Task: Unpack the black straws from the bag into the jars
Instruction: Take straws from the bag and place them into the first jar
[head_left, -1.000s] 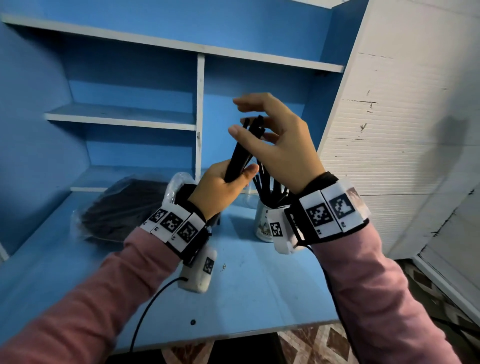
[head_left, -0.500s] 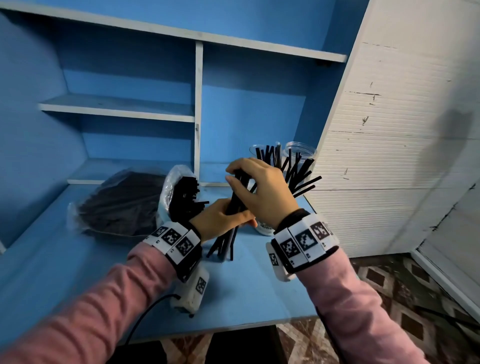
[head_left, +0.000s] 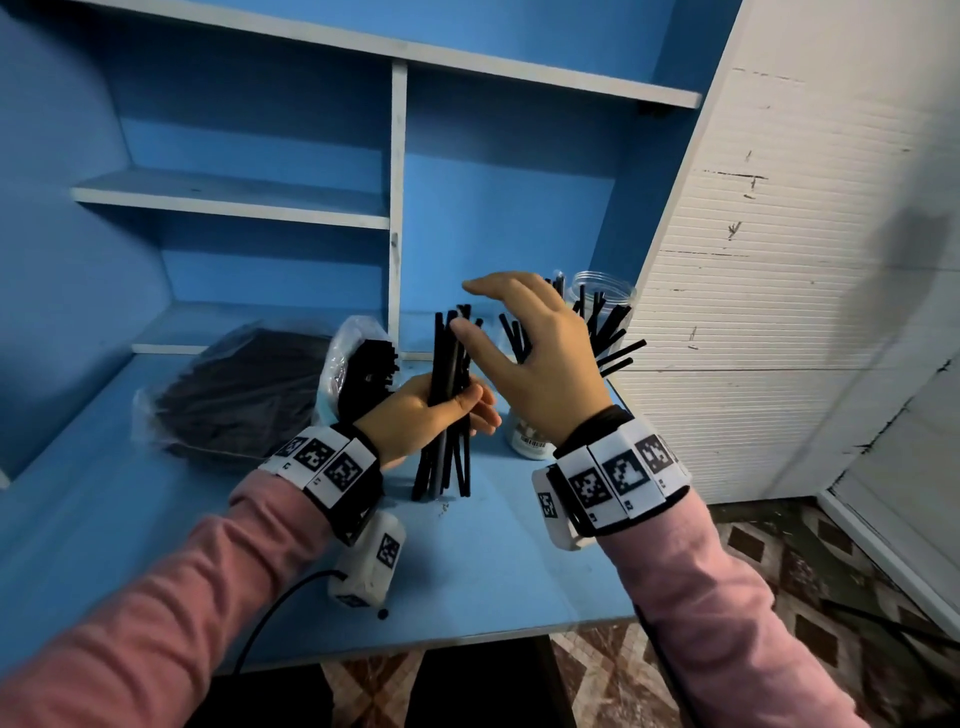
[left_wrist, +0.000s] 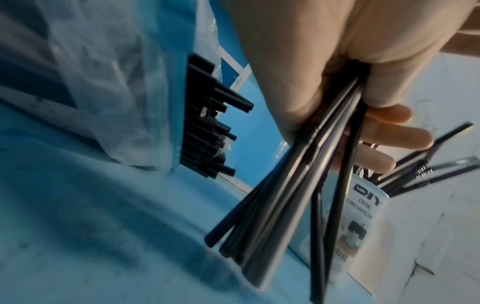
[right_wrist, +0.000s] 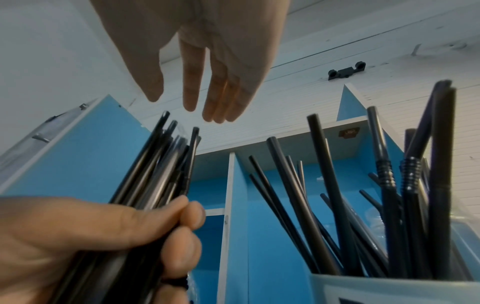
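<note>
My left hand (head_left: 441, 410) grips a bundle of black straws (head_left: 449, 374) around its middle, nearly upright, lower ends resting on the blue desk (head_left: 467, 571). My right hand (head_left: 470, 306) hovers open just above the straw tops, holding nothing; its fingers (right_wrist: 192, 86) are spread over the bundle (right_wrist: 161, 164). In the left wrist view the bundle (left_wrist: 293, 195) fans out below my fist. A white-labelled jar (head_left: 530, 441) with several straws stands behind my right wrist, and a clear jar (head_left: 605, 291) stands further back. The plastic bag (head_left: 234, 395) of black straws lies at left, mouth toward my left hand.
Blue shelving (head_left: 395, 197) rises behind the desk, with a vertical divider right behind the straws. A white slatted cabinet wall (head_left: 779, 260) closes the right side next to the jars. The desk's front edge (head_left: 441, 639) is near my forearms.
My right hand has let go of the bundle's top and lifted open above it. The left hand has stood the bundle more upright on the desk.
</note>
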